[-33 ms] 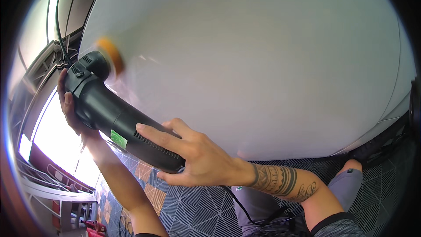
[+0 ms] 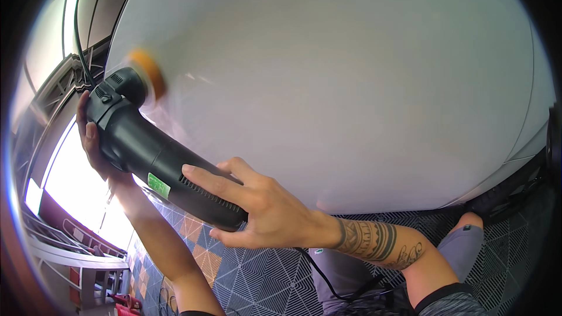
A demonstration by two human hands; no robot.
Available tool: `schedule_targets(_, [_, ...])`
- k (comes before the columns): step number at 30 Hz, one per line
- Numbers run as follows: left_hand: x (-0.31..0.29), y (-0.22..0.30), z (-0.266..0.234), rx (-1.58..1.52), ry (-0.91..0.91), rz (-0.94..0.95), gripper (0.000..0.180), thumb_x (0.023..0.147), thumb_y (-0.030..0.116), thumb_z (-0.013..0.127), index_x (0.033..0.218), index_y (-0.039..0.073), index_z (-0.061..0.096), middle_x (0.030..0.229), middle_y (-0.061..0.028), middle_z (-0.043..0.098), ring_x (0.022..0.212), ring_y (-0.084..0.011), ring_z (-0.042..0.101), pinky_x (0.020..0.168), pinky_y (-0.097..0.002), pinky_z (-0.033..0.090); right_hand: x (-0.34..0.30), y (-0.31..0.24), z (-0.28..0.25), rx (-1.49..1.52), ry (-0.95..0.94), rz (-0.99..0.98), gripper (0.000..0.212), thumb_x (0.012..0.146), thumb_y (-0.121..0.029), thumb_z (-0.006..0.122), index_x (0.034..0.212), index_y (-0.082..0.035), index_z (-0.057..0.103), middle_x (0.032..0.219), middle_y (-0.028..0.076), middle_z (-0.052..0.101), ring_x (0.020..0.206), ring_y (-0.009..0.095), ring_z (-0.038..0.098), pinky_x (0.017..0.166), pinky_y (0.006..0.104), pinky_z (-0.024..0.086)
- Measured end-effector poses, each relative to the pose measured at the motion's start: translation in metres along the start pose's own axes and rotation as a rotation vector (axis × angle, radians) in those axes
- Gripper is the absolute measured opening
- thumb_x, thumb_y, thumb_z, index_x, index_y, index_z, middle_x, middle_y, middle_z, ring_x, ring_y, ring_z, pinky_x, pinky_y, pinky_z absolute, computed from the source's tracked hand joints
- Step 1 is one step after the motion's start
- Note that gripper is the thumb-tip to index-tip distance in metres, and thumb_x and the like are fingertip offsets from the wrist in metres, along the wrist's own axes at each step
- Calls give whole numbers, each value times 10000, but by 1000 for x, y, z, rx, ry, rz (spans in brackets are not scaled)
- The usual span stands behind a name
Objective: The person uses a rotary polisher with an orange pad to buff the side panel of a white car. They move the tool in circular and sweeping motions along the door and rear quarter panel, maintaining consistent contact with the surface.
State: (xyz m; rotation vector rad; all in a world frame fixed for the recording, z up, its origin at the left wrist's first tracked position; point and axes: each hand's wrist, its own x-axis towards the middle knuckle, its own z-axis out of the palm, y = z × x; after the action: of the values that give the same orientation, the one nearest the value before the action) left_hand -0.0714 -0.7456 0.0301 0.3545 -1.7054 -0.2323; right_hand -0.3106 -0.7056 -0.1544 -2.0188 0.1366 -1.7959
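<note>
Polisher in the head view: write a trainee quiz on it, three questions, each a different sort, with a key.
1. Multiple choice. The orange pad of the polisher is turned toward:
A) the floor
B) the large pale panel
C) the person's knee

2. True or false. The right hand holds the polisher at the end nearest the pad.

3. Fill in the blank. The sticker on the polisher's black body is ____.

Key
1. B.
2. False: the left hand is at the pad end; the right hand holds the rear end.
3. Green.
</note>
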Motion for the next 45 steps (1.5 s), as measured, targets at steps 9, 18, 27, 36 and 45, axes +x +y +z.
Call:
schedule_targets(9, [-2, 14, 36, 22, 40, 20, 748, 796, 341, 666, 1408, 3, 399, 1245, -224, 520, 1087, -339, 613, 945, -420, 534, -11, -6, -16, -20, 11, -19, 874, 693, -164, 753, 1484, -146, 383, 1062, 201, 497, 687, 312, 621, 619, 385, 562])
schedule_targets(18, [3, 21, 54, 10, 24, 52, 729, 802, 339, 660, 1402, 3, 416, 1257, -214, 525, 1118, -332, 596, 954, -415, 527, -16, -13, -29, -17, 38, -33, 882, 685, -170, 748, 1487, -142, 382, 1037, 198, 502, 688, 305, 617, 613, 381, 555])
schedule_targets(27, [5, 29, 76, 41, 20, 52, 726, 799, 341, 646, 1401, 4, 422, 1263, -207, 504, 1115, -327, 596, 961, -414, 524, -23, -19, -43, -4, 77, -51, 869, 683, -167, 755, 1476, -131, 402, 1037, 199, 510, 715, 309, 633, 633, 383, 567])
schedule_targets(36, [8, 41, 104, 67, -22, 75, 729, 783, 352, 660, 1387, 9, 439, 1260, -214, 497, 1098, -332, 607, 933, -401, 545, -30, -28, -59, -13, 118, -63, 851, 695, -187, 768, 1470, -140, 419, 1051, 197, 520, 734, 309, 645, 630, 379, 576])
schedule_targets(45, [8, 50, 131, 70, 5, 65, 747, 766, 377, 670, 1384, 15, 457, 1268, -217, 508, 1091, -331, 616, 936, -409, 549, -37, -45, -81, -2, 75, 33, 846, 683, -142, 830, 1444, -114, 462, 1135, 158, 537, 886, 222, 631, 759, 305, 568])
